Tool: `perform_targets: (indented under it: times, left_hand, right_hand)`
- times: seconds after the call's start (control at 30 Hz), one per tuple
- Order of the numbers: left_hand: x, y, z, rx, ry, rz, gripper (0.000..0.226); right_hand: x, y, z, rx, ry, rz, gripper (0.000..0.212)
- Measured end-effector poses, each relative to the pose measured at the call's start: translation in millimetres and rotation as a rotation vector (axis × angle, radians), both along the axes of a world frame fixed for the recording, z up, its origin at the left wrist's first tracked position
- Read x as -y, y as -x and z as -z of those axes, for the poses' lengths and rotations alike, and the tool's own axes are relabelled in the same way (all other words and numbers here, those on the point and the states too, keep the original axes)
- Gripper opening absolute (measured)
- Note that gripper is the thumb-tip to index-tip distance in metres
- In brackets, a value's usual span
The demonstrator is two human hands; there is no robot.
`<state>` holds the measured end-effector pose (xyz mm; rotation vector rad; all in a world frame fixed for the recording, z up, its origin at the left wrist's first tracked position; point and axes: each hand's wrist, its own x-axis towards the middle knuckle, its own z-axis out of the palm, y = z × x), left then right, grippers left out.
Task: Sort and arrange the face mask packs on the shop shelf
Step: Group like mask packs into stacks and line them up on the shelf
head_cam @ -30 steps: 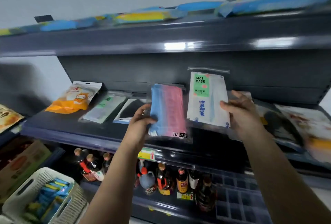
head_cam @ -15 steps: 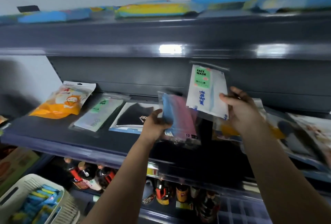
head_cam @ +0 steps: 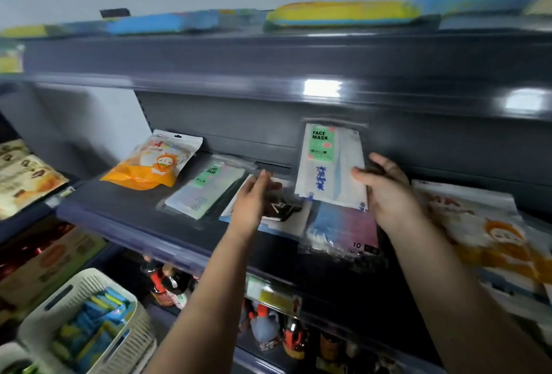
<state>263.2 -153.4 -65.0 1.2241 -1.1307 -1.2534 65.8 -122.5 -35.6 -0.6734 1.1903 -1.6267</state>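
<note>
Sorting: mask packs, partway.
Blue-pink pack [head_cam: 343, 231]: lies flat at shelf [head_cam: 125, 212] front.
Left hand [head_cam: 254, 203]: fingers straight, over black pack [head_cam: 277, 205], behind shelf front.
Right hand [head_cam: 385, 191]: grips white FACE MASK pack [head_cam: 331, 164], upright, unplaced.
Done: orange pack [head_cam: 152, 164], green-label pack [head_cam: 206, 191], shelf left.

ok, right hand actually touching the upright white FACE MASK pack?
Touching. The head view shows the right hand gripping the white FACE MASK pack by its right edge, thumb laid across the front, holding it upright above the shelf.
</note>
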Motion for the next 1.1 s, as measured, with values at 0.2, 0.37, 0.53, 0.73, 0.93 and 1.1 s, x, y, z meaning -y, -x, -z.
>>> perform_targets:
  times: [0.2, 0.37, 0.53, 0.73, 0.93, 1.1]
  left_hand:
    - [18.1, -60.0, -11.9, -0.148, -0.049, 0.136, 0.034]
    - [39.5, -112.1, -5.6, 0.08, -0.029, 0.053, 0.054]
    - [67.2, -161.5, 7.0, 0.386, 0.072, 0.043, 0.065]
    - [84.7, -197.0, 20.1, 0.616, 0.159, 0.086, 0.05]
    - [97.0, -211.2, 30.1, 0.888, 0.177, 0.111, 0.05]
    - [85.9, -204.3, 28.4, 1.139, 0.243, 0.148, 0.063]
  right_hand:
    - [30.9, -77.7, 9.5, -0.131, -0.022, -0.046, 0.062]
    - [53.7, -144.4, 24.0, -0.234, -0.08, -0.059, 0.071]
    - [77.2, -197.6, 38.0, -0.402, -0.136, -0.076, 0.081]
    - [94.8, -238.9, 61.8, -0.689, -0.276, -0.068, 0.034]
    - [102.3, -262.8, 67.8, -0.953, -0.311, -0.044, 0.058]
    - [94.3, -265.0, 61.4, -1.227, -0.302, -0.052, 0.049]
